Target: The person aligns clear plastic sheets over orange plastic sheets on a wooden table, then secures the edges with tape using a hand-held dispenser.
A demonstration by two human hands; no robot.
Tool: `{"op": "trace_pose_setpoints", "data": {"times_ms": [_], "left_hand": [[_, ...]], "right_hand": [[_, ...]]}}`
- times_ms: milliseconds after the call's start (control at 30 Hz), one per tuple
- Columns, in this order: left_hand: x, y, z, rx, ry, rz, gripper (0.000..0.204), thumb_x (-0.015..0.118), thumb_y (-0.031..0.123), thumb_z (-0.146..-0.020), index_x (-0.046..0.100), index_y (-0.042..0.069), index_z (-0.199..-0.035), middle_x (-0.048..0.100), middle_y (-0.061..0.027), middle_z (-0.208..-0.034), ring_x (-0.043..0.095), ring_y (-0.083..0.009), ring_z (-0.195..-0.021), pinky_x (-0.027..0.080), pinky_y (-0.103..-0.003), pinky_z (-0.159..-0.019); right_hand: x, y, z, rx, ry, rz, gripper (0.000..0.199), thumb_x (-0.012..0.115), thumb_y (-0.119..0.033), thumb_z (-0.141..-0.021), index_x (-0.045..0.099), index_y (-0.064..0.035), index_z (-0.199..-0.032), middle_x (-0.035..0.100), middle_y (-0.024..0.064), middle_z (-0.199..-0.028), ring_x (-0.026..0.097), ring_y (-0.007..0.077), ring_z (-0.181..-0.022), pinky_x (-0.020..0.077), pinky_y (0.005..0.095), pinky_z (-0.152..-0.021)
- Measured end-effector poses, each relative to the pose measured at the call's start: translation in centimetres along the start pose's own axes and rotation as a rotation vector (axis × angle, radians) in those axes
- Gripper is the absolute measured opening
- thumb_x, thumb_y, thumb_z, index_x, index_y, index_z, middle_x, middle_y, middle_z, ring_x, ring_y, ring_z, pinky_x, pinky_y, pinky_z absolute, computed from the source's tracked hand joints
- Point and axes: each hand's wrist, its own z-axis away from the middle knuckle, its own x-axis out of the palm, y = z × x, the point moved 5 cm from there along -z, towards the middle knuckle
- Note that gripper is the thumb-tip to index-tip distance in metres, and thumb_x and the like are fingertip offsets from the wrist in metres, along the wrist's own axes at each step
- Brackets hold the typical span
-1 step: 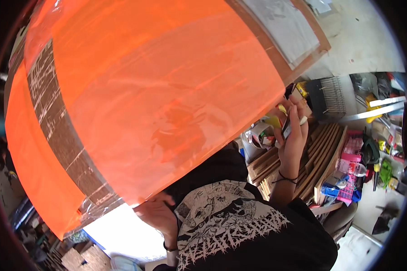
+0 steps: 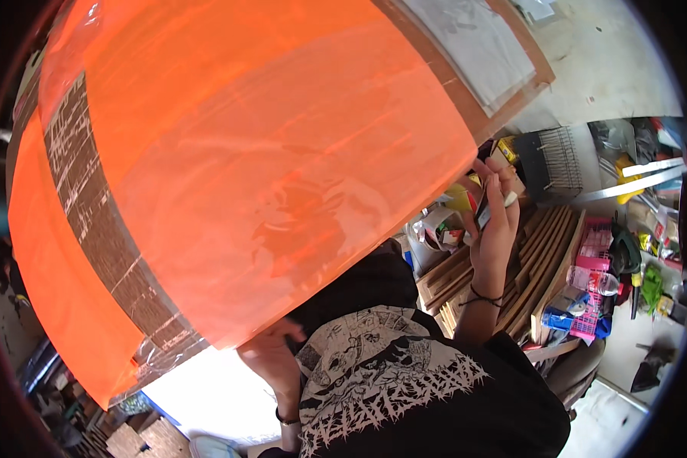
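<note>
A large orange sheet [image 2: 160,91] fills the upper left, with a glossy clear film layer over it and a faint dark printed figure [image 2: 301,221] near its lower edge. A brown tape-like band [image 2: 103,214] runs down its left part. At the lower edge, my left hand [image 2: 271,362] is open, its fingers partly hidden by the sheet and slightly blurred. My right hand [image 2: 494,221] is raised beside the sheet's right corner. Its fingers are closed around a slim small object with a pale end [image 2: 510,198]; the kind I cannot make out.
Brown wooden strips [image 2: 538,252] stand stacked below my right hand. Further right are a pink basket [image 2: 591,298], a clear bottle [image 2: 594,281] and a dark wire rack [image 2: 557,160]. A bright white surface [image 2: 214,389] lies at lower left near wooden blocks [image 2: 149,439].
My left hand has shifted slightly right along the sheet's lower edge, its fingertips now more hidden. My right hand's fingers have moved a little; the sheet has barely shifted.
</note>
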Motion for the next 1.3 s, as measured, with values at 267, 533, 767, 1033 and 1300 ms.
{"op": "trace_pose_setpoints", "data": {"times_ms": [267,533,767,1033,1300], "left_hand": [[8.9,-2.6,-3.0,0.076,-0.62,-0.164,0.039,0.064,0.017,-0.092,0.054,-0.004,-0.124,0.066,-0.0143,-0.106,0.062,-0.0246,-0.099,0.048,-0.038,-0.091],[10.6,-2.3,-2.9,0.046,-0.463,-0.161,0.021,0.049,0.01,-0.1,0.063,-0.005,-0.104,0.069,-0.0114,-0.099,0.063,-0.0173,-0.085,0.051,-0.029,-0.079],[11.4,-1.6,-2.7,-0.047,-0.516,-0.226,0.035,0.036,0.024,-0.104,0.057,-0.003,-0.102,0.059,-0.0066,-0.076,0.055,-0.0161,-0.068,0.045,-0.028,-0.064],[12.2,-0.3,-3.0,-0.013,-0.596,-0.358,0.03,0.039,0.018,-0.104,0.052,0.0,-0.083,0.05,-0.0019,-0.064,0.053,-0.0104,-0.053,0.044,-0.025,-0.05],[13.0,0.0,-2.7,-0.178,-0.589,-0.165,0.022,0.042,0.015,-0.103,0.055,-0.001,-0.095,0.048,-0.0005,-0.057,0.054,-0.0099,-0.049,0.048,-0.025,-0.047]], "right_hand": [[-1.5,0.9,-0.1,-0.007,-0.148,-0.072,0.044,0.049,-0.031,-0.101,0.042,-0.0008,-0.133,0.058,0.0083,-0.104,0.051,0.0084,-0.071,0.0369,0.0184,-0.05],[-0.2,8.9,9.8,0.706,-0.421,-0.054,0.043,0.045,-0.028,-0.103,0.036,-0.0029,-0.136,0.058,0.0088,-0.103,0.056,0.015,-0.079,0.049,0.0282,-0.068],[3.3,5.5,12.3,0.686,-0.744,-0.284,0.05,0.033,-0.036,-0.105,0.034,-0.0007,-0.14,0.057,0.0084,-0.103,0.049,0.0112,-0.074,0.0426,0.0245,-0.066],[5.6,2.9,11.8,0.51,-0.803,-0.112,0.056,0.034,-0.044,-0.104,0.035,-0.0001,-0.139,0.058,0.0102,-0.098,0.05,0.0125,-0.074,0.0433,0.0247,-0.068],[6.7,2.1,11.3,0.538,-0.779,-0.143,0.048,0.038,-0.038,-0.104,0.042,0.001,-0.131,0.061,0.0123,-0.089,0.058,0.0137,-0.071,0.0476,0.026,-0.065]]}}
